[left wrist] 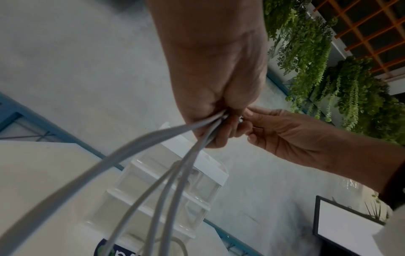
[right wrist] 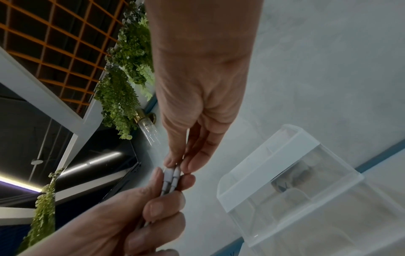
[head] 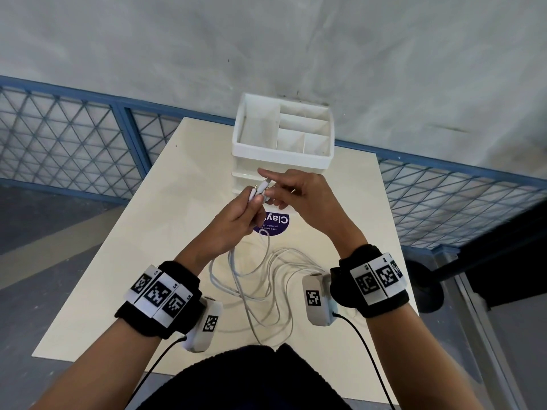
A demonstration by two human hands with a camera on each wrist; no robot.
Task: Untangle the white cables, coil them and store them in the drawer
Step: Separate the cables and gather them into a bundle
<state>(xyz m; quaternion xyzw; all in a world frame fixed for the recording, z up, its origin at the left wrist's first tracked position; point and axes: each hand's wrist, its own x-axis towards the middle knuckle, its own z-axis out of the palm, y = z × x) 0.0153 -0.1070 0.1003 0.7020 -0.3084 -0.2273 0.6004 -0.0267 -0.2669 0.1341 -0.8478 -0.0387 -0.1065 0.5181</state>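
Note:
The white cables (head: 260,279) lie in loose tangled loops on the cream table (head: 142,261), between my wrists. Their ends rise into my left hand (head: 255,208), which grips several strands in a fist above the table. In the left wrist view the strands (left wrist: 175,176) fan out downwards from that fist (left wrist: 215,126). Two white plugs (right wrist: 172,176) stick up side by side out of the left hand (right wrist: 153,213). My right hand (right wrist: 177,166) pinches the plug tips between thumb and finger, its index finger (head: 268,173) stretched out. The white drawer unit (head: 325,161) stands just behind both hands.
The drawer unit's top tray (head: 254,143) has several empty compartments, and its clear drawers (left wrist: 153,195) look pushed in. A purple round sticker (head: 279,224) lies on the table under the hands. A blue mesh railing (head: 74,134) runs behind the table.

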